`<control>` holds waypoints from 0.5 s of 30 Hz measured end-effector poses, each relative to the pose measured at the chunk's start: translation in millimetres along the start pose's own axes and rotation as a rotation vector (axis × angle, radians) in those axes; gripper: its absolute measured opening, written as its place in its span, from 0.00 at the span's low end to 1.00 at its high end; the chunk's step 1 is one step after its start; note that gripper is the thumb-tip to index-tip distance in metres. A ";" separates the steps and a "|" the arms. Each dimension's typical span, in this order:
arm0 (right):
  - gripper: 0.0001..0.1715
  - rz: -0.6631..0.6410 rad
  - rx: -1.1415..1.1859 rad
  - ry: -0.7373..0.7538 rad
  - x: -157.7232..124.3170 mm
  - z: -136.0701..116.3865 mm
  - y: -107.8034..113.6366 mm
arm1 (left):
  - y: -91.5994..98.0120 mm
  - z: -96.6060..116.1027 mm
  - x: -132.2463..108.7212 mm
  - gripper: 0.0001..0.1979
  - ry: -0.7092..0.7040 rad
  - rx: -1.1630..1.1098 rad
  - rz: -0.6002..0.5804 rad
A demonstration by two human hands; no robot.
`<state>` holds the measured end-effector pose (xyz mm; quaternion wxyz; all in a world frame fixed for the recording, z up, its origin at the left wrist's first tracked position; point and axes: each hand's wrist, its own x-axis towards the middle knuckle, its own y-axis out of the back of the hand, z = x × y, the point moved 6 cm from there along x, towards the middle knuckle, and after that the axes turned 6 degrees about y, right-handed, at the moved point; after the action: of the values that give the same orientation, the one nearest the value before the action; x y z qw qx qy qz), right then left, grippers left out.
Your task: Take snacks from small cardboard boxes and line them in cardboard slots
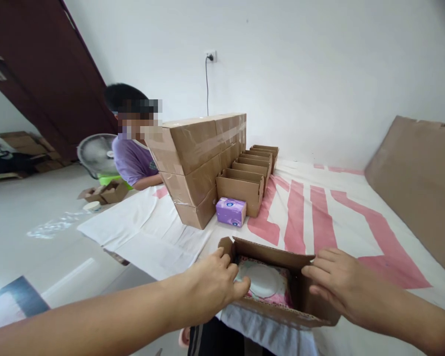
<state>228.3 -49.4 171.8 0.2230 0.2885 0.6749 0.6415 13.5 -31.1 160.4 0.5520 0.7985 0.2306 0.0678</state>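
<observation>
An open cardboard box [270,253] sits in front of me on a white and pink sheet. Inside it lies a pink packet with a white round lid [264,281]. My left hand [213,284] rests on the box's left rim, thumb touching the packet, fingers curled over the edge. My right hand [337,284] lies on the box's right flap with fingers stretched and together, holding nothing.
A purple tissue pack [231,211] lies ahead, beside a row of several open small boxes [241,188] and a stack of taped cartons [196,163]. A seated person [133,158] works at the left near a fan [95,154]. Flat cardboard [419,183] leans at right.
</observation>
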 end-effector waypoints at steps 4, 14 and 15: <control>0.32 -0.018 -0.129 -0.048 1.8 3.2 -5.2 | -3.5 5.9 -4.7 0.21 0.029 -0.026 -0.002; 0.29 -0.135 -0.263 0.114 36.7 -31.4 -4.7 | -11.2 24.4 -15.5 0.15 0.074 -0.051 0.083; 0.28 -0.185 -0.279 0.165 43.5 -37.7 -8.3 | -11.9 24.6 -15.1 0.14 0.079 -0.052 0.069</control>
<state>170.2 -47.9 169.5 0.2627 0.1376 0.6190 0.7273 5.5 -55.4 142.3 0.5604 0.7879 0.2228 0.1244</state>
